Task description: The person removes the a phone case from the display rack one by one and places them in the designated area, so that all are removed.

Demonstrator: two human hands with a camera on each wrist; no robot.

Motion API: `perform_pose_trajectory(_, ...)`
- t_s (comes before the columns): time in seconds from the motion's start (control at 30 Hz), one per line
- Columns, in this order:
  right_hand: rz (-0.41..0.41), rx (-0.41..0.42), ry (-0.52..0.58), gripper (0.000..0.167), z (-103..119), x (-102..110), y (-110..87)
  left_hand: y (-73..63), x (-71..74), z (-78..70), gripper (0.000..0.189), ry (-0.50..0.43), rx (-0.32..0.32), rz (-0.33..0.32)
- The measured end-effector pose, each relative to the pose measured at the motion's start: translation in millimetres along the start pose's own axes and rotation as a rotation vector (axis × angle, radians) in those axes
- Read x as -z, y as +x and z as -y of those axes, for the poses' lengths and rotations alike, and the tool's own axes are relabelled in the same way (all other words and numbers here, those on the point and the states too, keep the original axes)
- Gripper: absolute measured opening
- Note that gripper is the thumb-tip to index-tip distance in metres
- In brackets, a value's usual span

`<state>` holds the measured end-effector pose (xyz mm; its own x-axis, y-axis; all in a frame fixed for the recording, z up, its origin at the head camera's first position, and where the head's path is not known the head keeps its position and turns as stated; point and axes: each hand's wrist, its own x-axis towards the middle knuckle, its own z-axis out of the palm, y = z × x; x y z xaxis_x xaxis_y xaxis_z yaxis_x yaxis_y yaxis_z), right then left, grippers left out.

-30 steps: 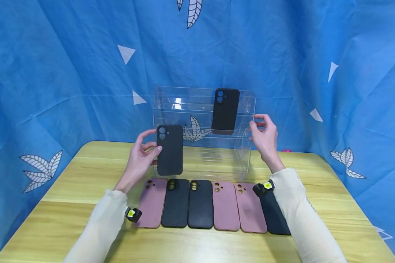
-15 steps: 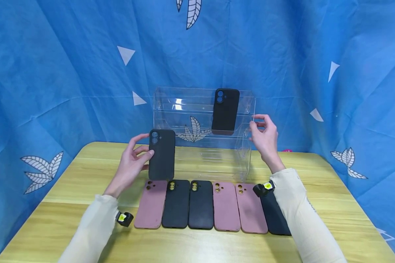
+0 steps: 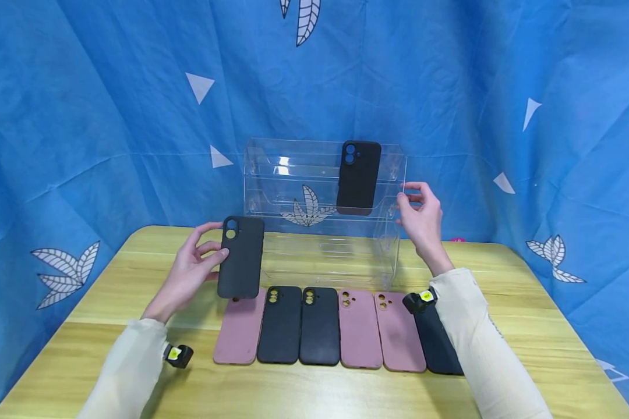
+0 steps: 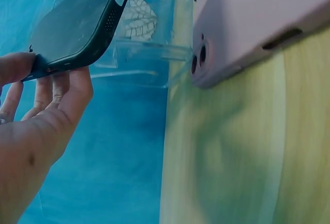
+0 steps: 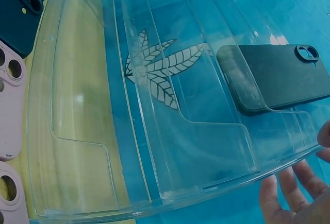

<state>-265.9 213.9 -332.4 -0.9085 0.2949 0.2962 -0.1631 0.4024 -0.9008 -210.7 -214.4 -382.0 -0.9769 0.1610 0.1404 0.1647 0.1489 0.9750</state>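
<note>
My left hand (image 3: 188,267) pinches a black phone case (image 3: 243,259) by its left edge, thumb in front and fingers behind. The case is upright and slightly tilted, in front of the top of a pink phone case (image 3: 238,334). In the left wrist view, the held black phone case (image 4: 77,23) shows its cutouts along the bottom edge. At the other side, my right hand (image 3: 421,218) grips the right side edge of a clear tiered display stand (image 3: 314,203). A second black phone case (image 3: 359,177) leans in the stand's upper tier, to the right.
In front of the stand lies a row of pink and black phone cases, among them a black phone case (image 3: 320,329) and a pink phone case (image 3: 360,331). My right sleeve partly covers the rightmost black one. A blue patterned curtain (image 3: 136,116) hangs behind the wooden table (image 3: 99,326).
My left hand has carried the black phone case left and down, away from the stand's front to over the leftmost pink case. My right hand has stayed on the stand.
</note>
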Motion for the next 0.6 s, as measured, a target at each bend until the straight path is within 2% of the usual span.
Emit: perform_pose_trajectory(0.6, 0.012, 0.002, 0.003, 0.035, 1.2, 1.6, -1.9, -20.4, 32.0, 12.9, 0.055, 0.058, 0.103, 0.044)
